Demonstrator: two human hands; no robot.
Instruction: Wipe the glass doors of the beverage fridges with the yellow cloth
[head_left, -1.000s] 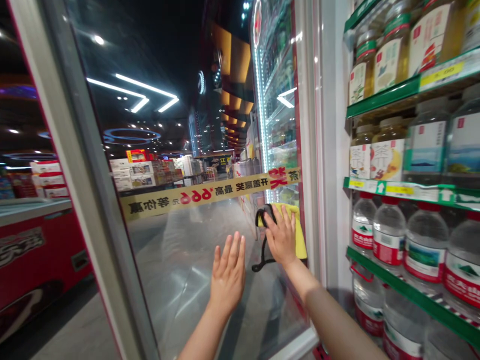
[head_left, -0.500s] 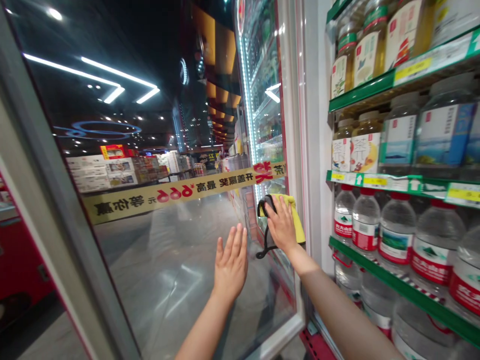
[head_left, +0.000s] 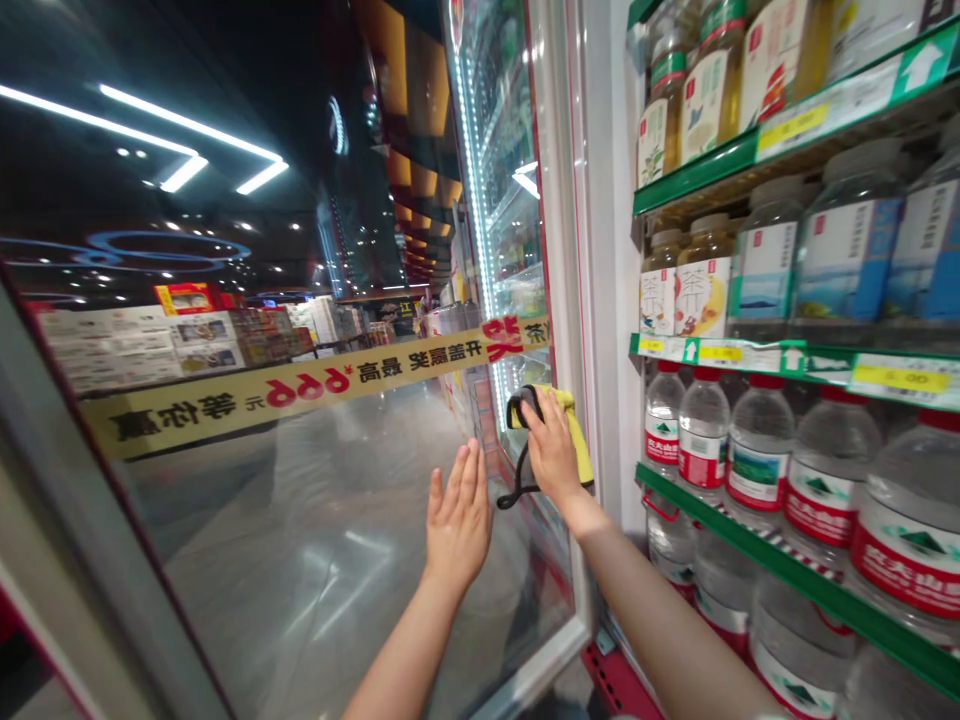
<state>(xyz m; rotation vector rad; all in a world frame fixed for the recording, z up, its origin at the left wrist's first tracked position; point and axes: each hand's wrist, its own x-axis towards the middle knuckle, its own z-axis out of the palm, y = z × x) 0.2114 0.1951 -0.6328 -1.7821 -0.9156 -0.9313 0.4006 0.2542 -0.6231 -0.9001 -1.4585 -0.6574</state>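
Observation:
My right hand (head_left: 552, 448) presses a yellow and grey cloth (head_left: 568, 410) with black edging against the inner side of a glass door (head_left: 322, 540), close to its white frame. A black loop of the cloth hangs below the fingers. To the left and slightly lower, my left hand (head_left: 458, 515) is open, fingers stretched and palm toward the glass. Whether its palm touches the pane I cannot tell. Across the door runs a gold strip (head_left: 315, 385) with reversed lettering, above my left hand.
Right of the door stand cooler shelves (head_left: 750, 540) with green price rails. They hold tea bottles (head_left: 703, 285) and red-capped water bottles (head_left: 759, 430). The door's grey metal edge (head_left: 112, 510) is at left. Stacked boxes (head_left: 150, 345) show through the glass.
The view has turned slightly right, so the door and shelves sit further left. My right hand and the cloth stay near the same spot on the glass; my left hand remains flat.

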